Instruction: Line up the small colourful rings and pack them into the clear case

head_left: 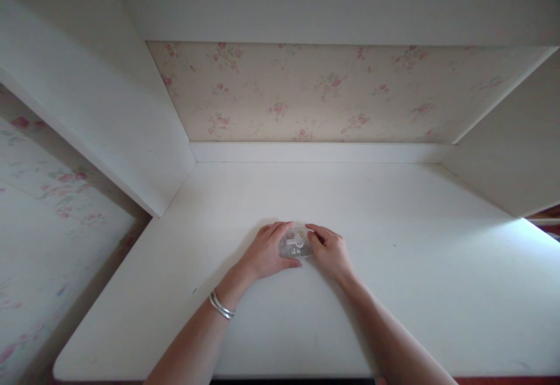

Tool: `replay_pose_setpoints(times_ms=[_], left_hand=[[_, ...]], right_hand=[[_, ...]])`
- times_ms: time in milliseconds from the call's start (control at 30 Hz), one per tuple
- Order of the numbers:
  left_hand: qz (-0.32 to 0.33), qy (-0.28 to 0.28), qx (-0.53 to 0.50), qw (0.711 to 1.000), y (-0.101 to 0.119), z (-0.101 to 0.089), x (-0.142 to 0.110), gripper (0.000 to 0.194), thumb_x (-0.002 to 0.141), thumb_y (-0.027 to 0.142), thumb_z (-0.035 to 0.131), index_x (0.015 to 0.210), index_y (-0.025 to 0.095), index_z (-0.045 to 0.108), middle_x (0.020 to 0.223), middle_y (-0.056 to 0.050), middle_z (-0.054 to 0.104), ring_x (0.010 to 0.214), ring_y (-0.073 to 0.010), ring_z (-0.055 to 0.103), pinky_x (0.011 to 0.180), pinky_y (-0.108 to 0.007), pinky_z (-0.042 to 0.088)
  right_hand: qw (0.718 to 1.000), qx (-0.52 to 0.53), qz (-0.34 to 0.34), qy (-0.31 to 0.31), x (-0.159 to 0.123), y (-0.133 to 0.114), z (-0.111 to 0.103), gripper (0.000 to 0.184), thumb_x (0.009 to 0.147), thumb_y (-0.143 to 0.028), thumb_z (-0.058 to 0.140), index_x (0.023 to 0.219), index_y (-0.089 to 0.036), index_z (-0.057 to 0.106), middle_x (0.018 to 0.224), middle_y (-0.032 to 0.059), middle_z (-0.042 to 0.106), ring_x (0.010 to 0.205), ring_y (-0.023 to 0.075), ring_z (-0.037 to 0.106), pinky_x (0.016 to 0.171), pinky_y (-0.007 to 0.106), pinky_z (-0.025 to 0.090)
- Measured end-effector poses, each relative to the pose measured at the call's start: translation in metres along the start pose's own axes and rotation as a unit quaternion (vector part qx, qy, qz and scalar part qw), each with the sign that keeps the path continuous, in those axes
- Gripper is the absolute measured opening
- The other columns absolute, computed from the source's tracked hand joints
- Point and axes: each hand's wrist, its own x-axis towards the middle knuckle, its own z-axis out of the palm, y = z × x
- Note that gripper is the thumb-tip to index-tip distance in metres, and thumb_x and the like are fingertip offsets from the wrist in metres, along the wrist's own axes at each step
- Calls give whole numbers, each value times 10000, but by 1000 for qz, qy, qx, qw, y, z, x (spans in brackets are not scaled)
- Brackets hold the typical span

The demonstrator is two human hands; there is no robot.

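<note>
A small clear plastic case [296, 244] with white markings lies on the white desktop, between my two hands. Small coloured bits show through its far side, too little to name. My left hand [269, 249] is curved round the case's left side, fingers along the far edge and thumb along the near edge. At the right edge of the case, my right hand [330, 251] is closed with thumb and index finger pinched on it. The remaining right fingers are curled and partly hidden. A silver bracelet [221, 306] circles my left wrist.
The white desktop [420, 291] is boxed in by a left side panel [109, 105], a right side panel [503, 140] and an overhead shelf [341, 9]. Floral wallpaper [306, 93] covers the back wall above a low white ledge [324, 152].
</note>
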Motion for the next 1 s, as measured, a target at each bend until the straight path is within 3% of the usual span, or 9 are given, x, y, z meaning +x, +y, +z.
replay_pose_setpoints(times_ms=[267, 467, 733, 1000], left_hand=[[-2, -11, -4, 1000, -2, -1, 0, 940, 511, 446, 827, 1320, 263, 385, 1313, -76, 508, 1199, -272, 465, 1045, -423, 316], [6, -8, -10, 1000, -2, -2, 1, 950, 471, 421, 851, 1301, 262, 416, 1294, -66, 526, 1200, -264, 466, 1050, -406, 323], [8, -11, -21, 1000, -5, -2, -1, 962, 462, 385, 860, 1306, 269, 412, 1303, -58, 510, 1205, -253, 459, 1047, -394, 353], [18, -13, -50, 998, -4, -5, -1, 857, 524, 361, 837, 1281, 278, 445, 1264, -48, 527, 1168, -226, 490, 1026, -378, 390]], right_hand=[[999, -10, 37, -32, 1, 0, -2, 414, 835, -343, 449, 1164, -171, 630, 1012, 68, 694, 837, 185, 643, 801, 307, 488], [999, -4, 23, -29, 2, 0, -1, 332, 855, -346, 448, 1037, -204, 686, 1036, 48, 690, 916, 182, 636, 838, 298, 479], [999, 0, 22, -36, 2, 2, 0, 337, 863, -363, 443, 1045, -201, 675, 1020, 52, 690, 889, 184, 636, 823, 312, 485], [999, 7, 23, -31, 2, 2, 1, 346, 858, -364, 436, 1044, -196, 675, 1005, 61, 691, 871, 188, 636, 813, 321, 491]])
